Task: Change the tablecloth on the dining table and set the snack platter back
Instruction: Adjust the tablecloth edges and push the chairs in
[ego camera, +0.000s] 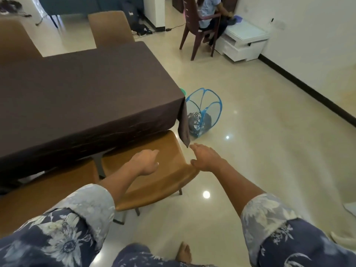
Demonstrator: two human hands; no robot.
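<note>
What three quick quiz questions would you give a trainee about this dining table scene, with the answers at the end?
1. True or false: the left hand holds a cloth.
2. Where does the blue mesh basket stand? A: on a shelf. B: on the floor by the hanging corner of the tablecloth. C: hung on a door.
3. What colour is the tablecloth?
Key: 1 false, the left hand and the right hand are both empty; 2 B; 3 brown.
</note>
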